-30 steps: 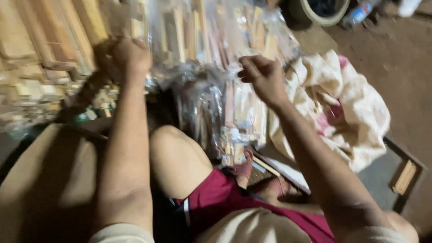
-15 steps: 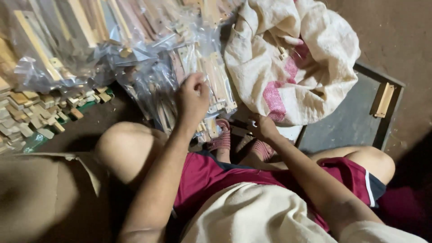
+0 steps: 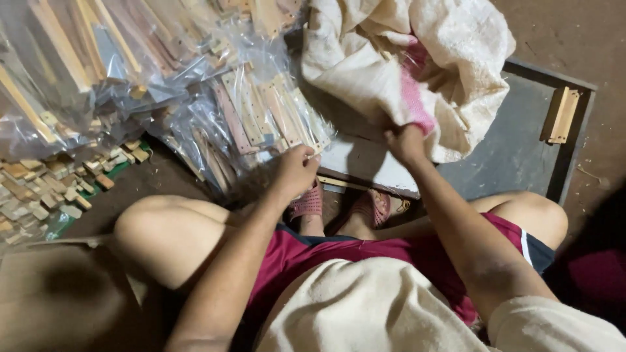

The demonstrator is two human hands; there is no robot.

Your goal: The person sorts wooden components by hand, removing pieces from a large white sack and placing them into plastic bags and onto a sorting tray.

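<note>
Evidently left hand [image 3: 297, 171] pinches slippery bagged sticks [image 3: 274, 114] at the corner; right hand [image 3: 404, 140] clutches the soft, limp sack [image 3: 456, 58].

Seated person's hands at a heap of bagged wooden strips and a cloth sack

The left hand [image 3: 297, 171] grips the lower end of a clear plastic bag of pale, hole-punched wooden strips [image 3: 270, 111]. Just right of that bag, the right hand [image 3: 405, 142] pinches the lower edge of a cream cloth sack with a pink patch [image 3: 417, 58], which lies on a grey flat board with a dark frame [image 3: 515, 146]. Left of the bag, small loose wooden offcuts [image 3: 59, 182] litter the floor. Below it, pink sandals [image 3: 339, 207] show between the knees.
</note>
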